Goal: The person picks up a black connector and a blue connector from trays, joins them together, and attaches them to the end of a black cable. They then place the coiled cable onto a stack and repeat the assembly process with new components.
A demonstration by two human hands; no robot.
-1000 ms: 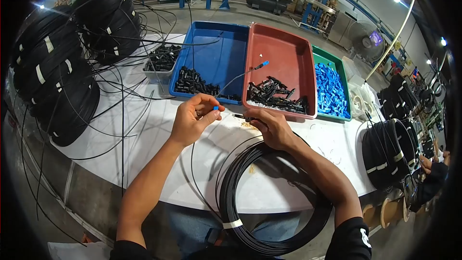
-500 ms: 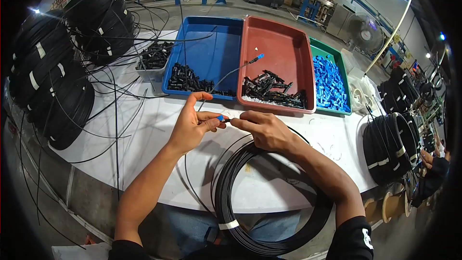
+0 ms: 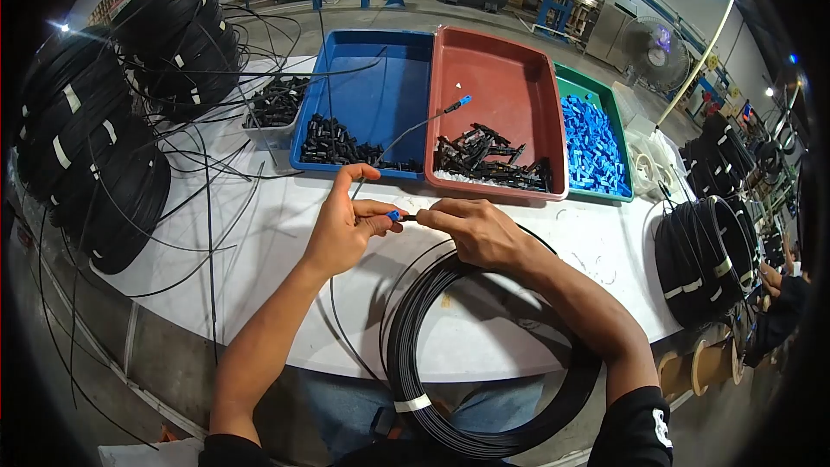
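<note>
My left hand (image 3: 346, 223) pinches a small blue connector (image 3: 395, 216) between thumb and fingers, above the white table. A thin black cable also passes by its raised index finger, rising to a blue-tipped end (image 3: 464, 100) over the red tray. My right hand (image 3: 474, 229) is closed on the black part (image 3: 409, 218) joined to the blue connector; its fingertips are partly hidden. Below my hands a coil of black cable (image 3: 406, 329), bound with white tape, lies at the table's front edge and over my lap.
Behind my hands stand a blue tray (image 3: 380, 52) and a red tray (image 3: 493, 60) with black parts, and a green tray (image 3: 618, 112) with blue parts. Cable coils (image 3: 112, 156) are stacked left, more coils (image 3: 705, 251) right. Another person's hand (image 3: 769, 277) shows far right.
The blue connector and the black part sit slightly more apart from my right fingertips, with more of the black part showing. Both hands keep nearly the same place.
</note>
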